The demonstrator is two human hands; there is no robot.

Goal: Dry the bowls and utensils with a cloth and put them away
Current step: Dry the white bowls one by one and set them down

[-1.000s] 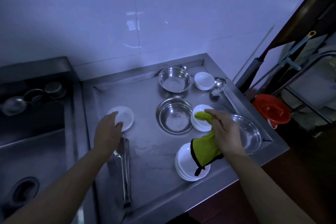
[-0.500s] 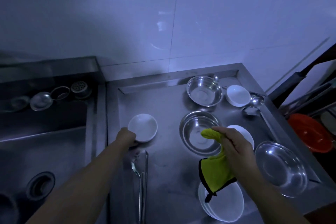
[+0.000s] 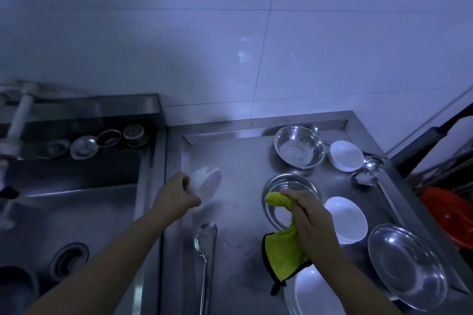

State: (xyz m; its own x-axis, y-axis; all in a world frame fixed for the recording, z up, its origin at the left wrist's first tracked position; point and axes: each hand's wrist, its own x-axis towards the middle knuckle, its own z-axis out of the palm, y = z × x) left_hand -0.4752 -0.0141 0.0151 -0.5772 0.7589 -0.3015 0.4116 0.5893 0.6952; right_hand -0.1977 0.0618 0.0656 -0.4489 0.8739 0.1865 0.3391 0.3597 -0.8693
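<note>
White bowl point(image 3: 207, 181) tilted in left hand point(image 3: 176, 195); right hand point(image 3: 311, 215) grips cloth point(image 3: 282, 250).

no readable text or labels

The small white bowl point(image 3: 207, 181) in my left hand point(image 3: 176, 193) is smeared by motion, so I cannot read its tilt or rim. My right hand point(image 3: 311, 222) covers the middle of the yellow cloth point(image 3: 284, 256) and the near part of a steel bowl point(image 3: 289, 186). At the bench's near edge, the frame cuts off the white plates point(image 3: 314, 294) and the spoon point(image 3: 204, 250) handle.
</note>
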